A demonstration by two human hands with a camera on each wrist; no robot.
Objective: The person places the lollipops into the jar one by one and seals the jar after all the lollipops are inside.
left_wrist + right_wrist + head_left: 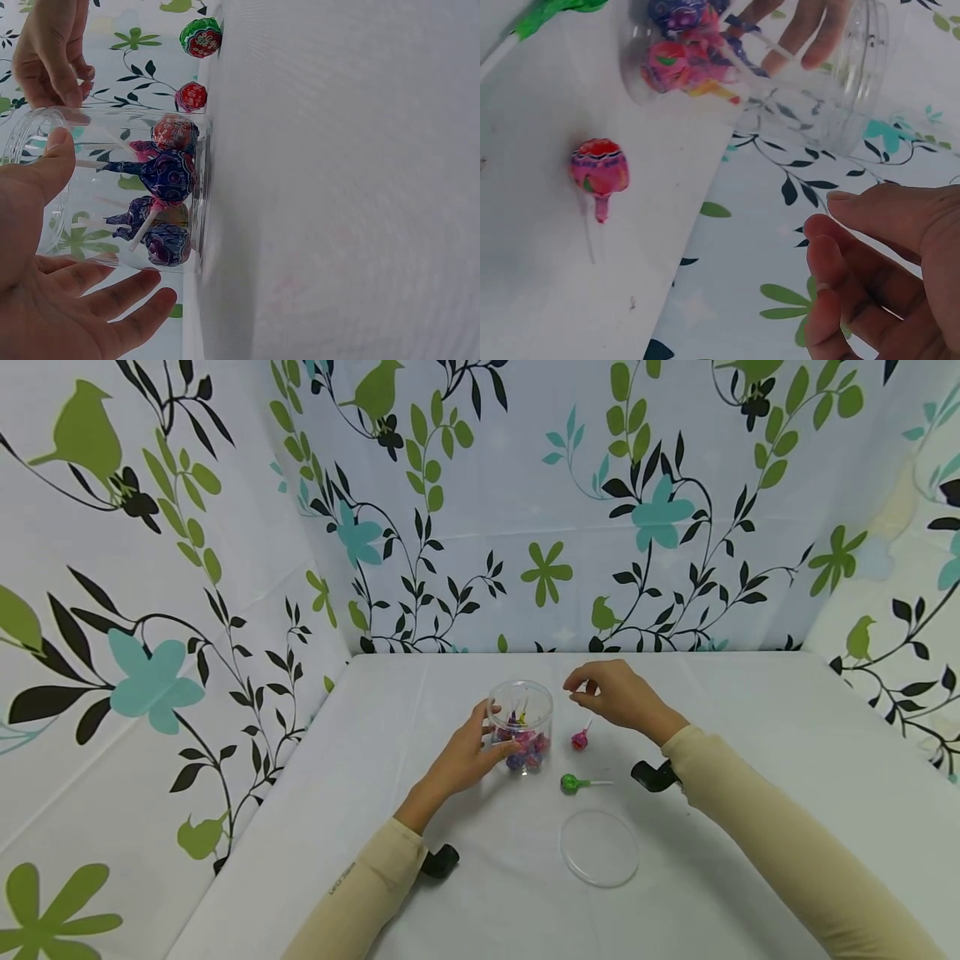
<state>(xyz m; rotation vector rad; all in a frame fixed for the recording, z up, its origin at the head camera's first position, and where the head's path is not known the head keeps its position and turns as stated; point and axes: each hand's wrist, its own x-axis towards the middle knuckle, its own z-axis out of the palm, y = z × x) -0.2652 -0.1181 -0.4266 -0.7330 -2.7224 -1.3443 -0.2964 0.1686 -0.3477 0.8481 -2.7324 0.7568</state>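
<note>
A clear plastic jar (542, 714) stands upright on the table, holding several lollipops (169, 176) in purple, pink and red wrappers. My left hand (467, 753) grips the jar from its left side, thumb in front and fingers behind. To the jar's right, my right hand (618, 695) hovers above the table with loosely bent fingers and nothing between them. Just below it sits a pink lollipop (600, 169), its stick pointing up toward the hand. A green lollipop (572, 784) lies nearer to me, stick to the right.
A round clear lid (600, 883) lies flat on the white table (487, 902) in front of the green lollipop. A leaf-and-bird patterned cloth (480, 535) hangs behind the table and along its sides.
</note>
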